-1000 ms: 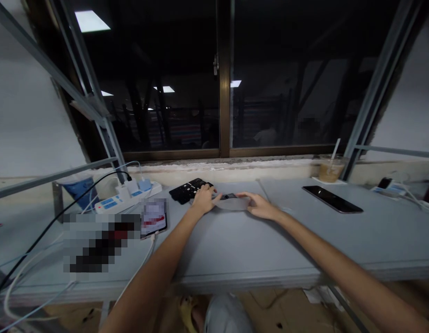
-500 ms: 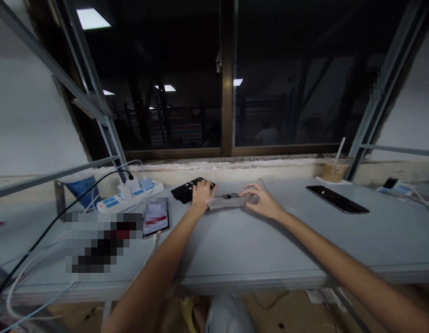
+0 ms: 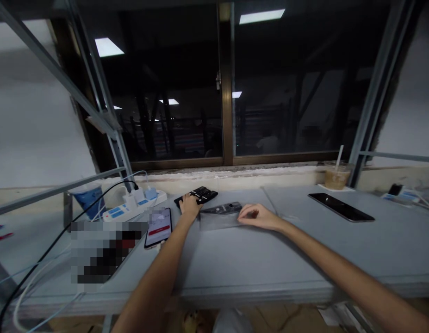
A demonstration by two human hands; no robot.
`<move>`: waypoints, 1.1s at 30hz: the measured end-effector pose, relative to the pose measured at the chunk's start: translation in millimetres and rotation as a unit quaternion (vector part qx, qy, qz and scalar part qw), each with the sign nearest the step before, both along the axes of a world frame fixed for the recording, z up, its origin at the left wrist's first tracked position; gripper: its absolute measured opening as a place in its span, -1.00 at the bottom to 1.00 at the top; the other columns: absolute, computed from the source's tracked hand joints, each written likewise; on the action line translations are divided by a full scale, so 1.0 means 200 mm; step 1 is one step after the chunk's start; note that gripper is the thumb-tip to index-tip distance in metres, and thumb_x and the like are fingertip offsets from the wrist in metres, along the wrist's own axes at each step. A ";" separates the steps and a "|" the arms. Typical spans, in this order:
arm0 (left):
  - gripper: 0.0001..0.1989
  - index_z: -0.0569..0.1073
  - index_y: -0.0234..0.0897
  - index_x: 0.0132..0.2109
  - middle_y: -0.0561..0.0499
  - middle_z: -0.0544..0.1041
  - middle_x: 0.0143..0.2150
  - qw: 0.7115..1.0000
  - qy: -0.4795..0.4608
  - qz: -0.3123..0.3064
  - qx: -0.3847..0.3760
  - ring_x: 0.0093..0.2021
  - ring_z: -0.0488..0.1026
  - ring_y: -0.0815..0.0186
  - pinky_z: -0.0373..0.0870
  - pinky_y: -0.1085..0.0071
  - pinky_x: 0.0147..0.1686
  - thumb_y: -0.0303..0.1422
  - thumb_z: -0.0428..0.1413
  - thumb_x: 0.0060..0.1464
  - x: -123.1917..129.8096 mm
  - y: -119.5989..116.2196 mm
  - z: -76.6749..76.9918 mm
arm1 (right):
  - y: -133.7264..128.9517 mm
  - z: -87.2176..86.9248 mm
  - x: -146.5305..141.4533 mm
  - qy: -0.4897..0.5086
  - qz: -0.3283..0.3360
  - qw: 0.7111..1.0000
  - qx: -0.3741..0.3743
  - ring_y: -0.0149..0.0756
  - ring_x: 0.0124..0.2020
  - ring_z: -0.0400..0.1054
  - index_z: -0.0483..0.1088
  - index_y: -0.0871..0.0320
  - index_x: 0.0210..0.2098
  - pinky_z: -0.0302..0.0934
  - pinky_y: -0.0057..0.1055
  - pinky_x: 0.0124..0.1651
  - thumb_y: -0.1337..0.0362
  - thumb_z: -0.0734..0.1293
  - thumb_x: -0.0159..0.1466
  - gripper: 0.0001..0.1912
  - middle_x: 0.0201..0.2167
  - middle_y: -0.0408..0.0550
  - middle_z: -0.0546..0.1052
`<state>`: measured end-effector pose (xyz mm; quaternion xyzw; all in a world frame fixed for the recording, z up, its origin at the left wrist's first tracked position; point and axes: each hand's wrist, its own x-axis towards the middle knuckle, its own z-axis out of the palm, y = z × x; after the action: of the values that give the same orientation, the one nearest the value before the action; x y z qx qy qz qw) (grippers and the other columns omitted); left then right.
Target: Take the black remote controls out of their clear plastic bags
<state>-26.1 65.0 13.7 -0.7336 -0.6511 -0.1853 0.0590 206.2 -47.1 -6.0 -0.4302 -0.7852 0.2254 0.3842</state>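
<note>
My left hand (image 3: 189, 205) rests with curled fingers over the near left end of black remote controls (image 3: 205, 195), which have rows of small keys and lie close together at the back. To the right, my right hand (image 3: 258, 216) has thumb and fingertips pinched at the right end of a clear plastic sleeve (image 3: 217, 222). Inside or under the sleeve's far side lies a dark remote-like piece (image 3: 224, 208) with small buttons. The sleeve lies flat on the grey table (image 3: 263, 259), just in front of the black remotes.
On the left are a lit phone (image 3: 159, 229) on a cable, a white power strip (image 3: 134, 207) with plugs, a blue cup (image 3: 89, 202) and loose cords. A dark phone (image 3: 341, 207) and an iced drink (image 3: 335, 176) stand right. Metal posts frame the window.
My left hand has shifted left, off the sleeve's end and onto the black remotes. The sleeve lies flatter, and my right hand has closed to a pinch. The view has tilted up.
</note>
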 end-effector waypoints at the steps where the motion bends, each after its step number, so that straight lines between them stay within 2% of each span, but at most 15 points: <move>1: -0.67 0.47 -0.19 -0.10 -0.14 0.41 0.00 1.000 0.000 -0.007 -0.003 0.04 0.29 0.13 0.20 0.28 -0.05 -0.21 0.10 -0.04 0.00 0.00 0.01 | 0.00 0.00 0.00 0.011 -0.009 1.000 0.002 -0.35 -0.36 0.34 0.51 0.15 -0.45 0.18 -0.44 -0.34 0.08 0.31 0.08 -0.73 -0.36 -0.03 0.50; 6: -0.56 0.41 -0.28 -0.08 -0.18 0.43 -0.01 0.999 -0.008 -0.028 -0.042 0.03 0.31 0.11 0.18 0.26 -0.05 -0.15 0.14 -0.11 0.01 -0.01 0.01 | 0.01 0.01 0.02 0.049 -0.043 0.998 -0.014 -0.32 -0.37 0.35 0.50 0.16 -0.46 0.18 -0.44 -0.35 0.06 0.30 0.07 -0.71 -0.40 -0.05 0.52; 10: -0.56 0.32 -0.29 -0.01 -0.17 0.44 -0.01 0.998 -0.021 -0.038 -0.052 0.05 0.31 0.13 0.15 0.24 -0.02 -0.21 0.09 -0.03 0.02 0.00 0.00 | 0.01 0.02 0.02 0.087 -0.070 0.993 -0.022 -0.34 -0.42 0.34 0.50 0.17 -0.49 0.18 -0.46 -0.39 0.06 0.30 0.07 -0.70 -0.47 -0.06 0.52; 13: -0.57 0.27 -0.27 0.03 -0.16 0.42 0.00 0.998 -0.040 -0.048 0.000 0.05 0.30 0.13 0.15 0.24 -0.03 -0.27 0.07 0.00 0.03 -0.01 0.02 | 0.01 0.03 0.01 0.128 -0.087 0.987 -0.036 -0.38 -0.45 0.33 0.50 0.17 -0.51 0.18 -0.50 -0.43 0.09 0.31 0.07 -0.72 -0.48 -0.04 0.52; 16: -0.57 0.22 -0.26 0.07 -0.16 0.40 0.00 0.992 -0.059 -0.060 0.093 0.03 0.30 0.13 0.15 0.23 -0.03 -0.30 0.03 0.04 0.05 -0.04 0.06 | 0.00 0.04 0.00 0.181 -0.112 0.976 -0.049 -0.43 -0.51 0.30 0.49 0.18 -0.43 0.16 -0.54 -0.51 0.08 0.31 0.07 -0.72 -0.45 -0.05 0.52; 19: -0.58 0.17 -0.25 0.09 -0.14 0.36 0.02 0.974 -0.097 -0.117 0.169 0.03 0.29 0.15 0.16 0.27 -0.05 -0.28 -0.03 0.09 0.10 -0.10 0.10 | 0.00 0.06 0.01 0.265 -0.152 0.950 -0.067 -0.45 -0.54 0.32 0.44 0.17 -0.22 0.12 -0.57 -0.60 0.04 0.30 0.07 -0.61 -0.32 -0.03 0.53; 23: -0.59 0.13 -0.21 0.12 -0.10 0.32 0.05 0.942 -0.068 -0.256 0.207 0.07 0.23 0.19 0.11 0.30 -0.01 -0.24 -0.09 0.14 0.19 -0.21 0.12 | -0.01 0.08 0.02 0.362 -0.152 0.912 -0.120 -0.40 -0.55 0.39 0.21 0.08 0.05 0.15 -0.56 -0.65 -0.03 0.21 0.13 -0.46 -0.23 0.01 0.52; 25: -0.58 0.10 -0.20 0.15 -0.10 0.31 0.07 0.925 -0.032 -0.327 0.191 0.07 0.22 0.20 0.08 0.30 0.01 -0.22 -0.14 0.16 0.24 -0.26 0.09 | -0.01 0.09 0.03 0.392 -0.145 0.898 -0.138 -0.35 -0.55 0.41 0.19 0.11 0.04 0.16 -0.53 -0.67 -0.07 0.17 0.15 -0.44 -0.25 0.05 0.53; 28: -0.59 0.11 -0.19 0.14 -0.08 0.32 0.04 0.904 0.000 -0.392 0.170 0.05 0.24 0.22 0.09 0.31 0.01 -0.20 -0.17 0.18 0.29 -0.32 0.05 | 0.01 0.08 0.04 0.416 -0.156 0.886 -0.129 -0.37 -0.61 0.39 0.26 0.13 -0.06 0.16 -0.53 -0.70 -0.04 0.18 0.15 -0.52 -0.33 0.00 0.53; 31: -0.58 0.09 -0.16 0.15 -0.07 0.31 0.05 0.902 0.002 -0.404 0.155 0.05 0.24 0.22 0.09 0.29 0.02 -0.17 -0.18 0.18 0.32 -0.33 0.02 | 0.02 0.06 0.04 0.427 -0.190 0.878 -0.101 -0.42 -0.67 0.35 0.32 0.12 -0.17 0.13 -0.55 -0.73 0.10 0.25 0.13 -0.67 -0.44 -0.10 0.50; 33: -0.52 0.04 -0.17 0.17 -0.09 0.29 0.06 0.914 -0.004 -0.376 0.152 0.06 0.23 0.19 0.08 0.25 0.03 -0.14 -0.15 0.15 0.34 -0.33 0.01 | 0.04 0.05 0.05 0.436 -0.220 0.868 -0.091 -0.42 -0.67 0.34 0.34 0.14 -0.23 0.12 -0.55 -0.74 0.16 0.26 0.12 -0.74 -0.50 -0.12 0.49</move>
<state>40.9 -1.4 16.7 -0.9057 -0.2913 -0.2933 0.0937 215.7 -39.6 3.5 -0.4830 -0.3991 0.3696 0.6861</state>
